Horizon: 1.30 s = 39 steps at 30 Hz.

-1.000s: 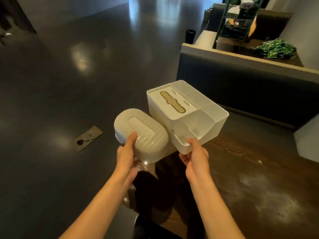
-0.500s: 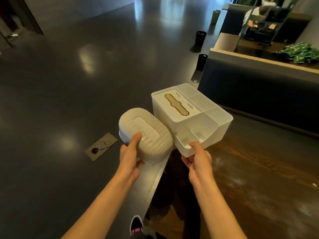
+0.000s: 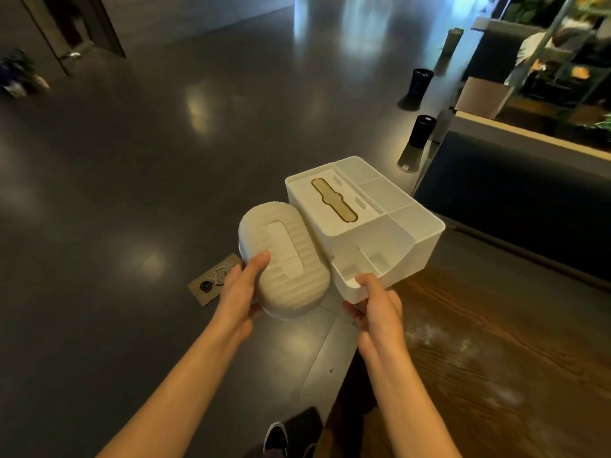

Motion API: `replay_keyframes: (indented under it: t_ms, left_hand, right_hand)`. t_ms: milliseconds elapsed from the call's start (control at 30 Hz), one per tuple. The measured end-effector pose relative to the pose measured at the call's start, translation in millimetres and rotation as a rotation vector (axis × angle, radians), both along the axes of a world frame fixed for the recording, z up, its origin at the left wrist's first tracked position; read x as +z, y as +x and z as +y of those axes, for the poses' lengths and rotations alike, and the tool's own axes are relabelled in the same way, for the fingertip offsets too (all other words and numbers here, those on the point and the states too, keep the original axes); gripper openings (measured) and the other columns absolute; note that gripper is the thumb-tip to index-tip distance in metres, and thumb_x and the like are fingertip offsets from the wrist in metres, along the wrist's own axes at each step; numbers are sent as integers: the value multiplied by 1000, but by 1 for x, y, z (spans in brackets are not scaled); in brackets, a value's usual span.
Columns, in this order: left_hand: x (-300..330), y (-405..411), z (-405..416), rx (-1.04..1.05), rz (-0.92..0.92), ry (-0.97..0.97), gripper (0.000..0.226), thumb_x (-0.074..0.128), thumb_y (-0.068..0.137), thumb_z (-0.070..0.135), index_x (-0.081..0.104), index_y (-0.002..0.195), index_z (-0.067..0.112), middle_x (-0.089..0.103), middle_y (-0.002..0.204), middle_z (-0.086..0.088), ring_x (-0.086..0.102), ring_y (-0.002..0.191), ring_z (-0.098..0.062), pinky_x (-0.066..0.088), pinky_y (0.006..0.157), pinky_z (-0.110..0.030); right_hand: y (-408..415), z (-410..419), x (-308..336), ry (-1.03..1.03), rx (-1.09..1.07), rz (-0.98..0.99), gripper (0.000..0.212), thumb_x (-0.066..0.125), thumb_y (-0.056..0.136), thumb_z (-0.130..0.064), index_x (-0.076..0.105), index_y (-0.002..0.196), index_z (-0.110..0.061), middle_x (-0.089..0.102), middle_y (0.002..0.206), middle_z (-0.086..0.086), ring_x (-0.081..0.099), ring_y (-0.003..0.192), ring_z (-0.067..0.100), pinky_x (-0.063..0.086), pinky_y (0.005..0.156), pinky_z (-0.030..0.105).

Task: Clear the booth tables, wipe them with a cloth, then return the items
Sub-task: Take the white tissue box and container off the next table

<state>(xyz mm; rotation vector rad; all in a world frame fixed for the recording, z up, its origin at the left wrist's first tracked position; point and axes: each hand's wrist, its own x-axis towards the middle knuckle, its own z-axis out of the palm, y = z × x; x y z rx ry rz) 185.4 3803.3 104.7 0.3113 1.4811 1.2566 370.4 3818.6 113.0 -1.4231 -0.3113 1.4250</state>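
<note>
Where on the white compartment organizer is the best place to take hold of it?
Probably the low near lip, from the person's side, as the right hand does now: thumb over the rim, fingers underneath. The white organizer has an open tray front there; its other walls look tall and smooth.

1 head-worn wide-angle view, forward and down, close over both hands [image 3: 377,309].

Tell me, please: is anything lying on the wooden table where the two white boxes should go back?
Nothing visible blocks it. The left hand holds the oval box, the right hand the organizer, both in the air near the table edge. The wood near them shows only pale smears.
</note>
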Motion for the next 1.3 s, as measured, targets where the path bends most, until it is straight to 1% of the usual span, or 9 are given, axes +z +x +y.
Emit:
replay_keyframes:
  t_ms: [133,300,500,667,767,900,1067,1233,1300]
  left_hand:
    - [2,-21,-24,44,5,-16,33,64,92,43,64,118,23,69,116,-4,64,106,-24,53,74,-39]
    - [8,-71,-63,174,9,-19,22,60,95,41,63,110,25,68,113,-5,63,104,-25,52,72,-39]
    - [12,-151,-111,332,19,0,17,56,98,40,63,102,26,69,109,-6,64,105,-27,51,98,-54]
    - [9,-250,-159,535,2,15,20,58,97,42,63,103,24,71,106,-7,66,100,-27,55,85,-47]
    - [5,-323,-198,636,-1,53,27,59,96,40,60,117,22,69,109,-7,65,102,-27,56,80,-44]
    - [2,-412,-258,782,17,59,32,62,95,40,59,121,21,69,109,-8,65,102,-27,57,85,-48]
    - [6,-508,-340,975,32,50,25,63,93,44,64,104,21,64,103,-9,57,98,-32,48,83,-45]
    - [6,-566,-409,1173,28,65,29,63,93,42,62,113,20,68,107,-11,61,97,-29,48,76,-40]
    - [5,-586,-437,1260,17,74,23,63,93,41,64,106,23,69,106,-9,61,99,-28,48,78,-41]
  right_hand:
    - [-29,-9,-3,45,94,18,29,67,89,-10,54,114,-16,63,115,7,60,103,20,54,67,28]
    - [-85,-29,-3,53,256,30,43,69,88,-11,51,127,-14,62,111,4,61,102,19,55,75,30]
    - [-179,-46,-6,61,448,35,42,70,87,-13,49,123,-14,63,115,7,62,104,21,57,85,39]
    - [-289,-72,-10,112,626,14,51,71,86,-14,46,131,-12,62,120,7,62,109,24,53,70,32]
    - [-371,-96,-12,123,737,17,52,71,87,-16,48,133,-17,64,121,6,62,113,27,51,65,26]
    - [-476,-138,-11,112,881,32,50,70,87,-17,50,133,-16,66,122,10,65,106,25,51,54,20]
    - [-597,-196,1,144,1107,26,45,67,89,-17,52,131,-20,65,119,4,64,109,26,55,63,25]
    - [-690,-249,7,126,1293,1,51,69,86,-16,52,135,-17,63,120,5,63,108,26,57,69,29]
    - [-725,-271,4,127,1376,9,51,68,87,-15,51,135,-17,61,122,6,62,110,27,57,69,29]
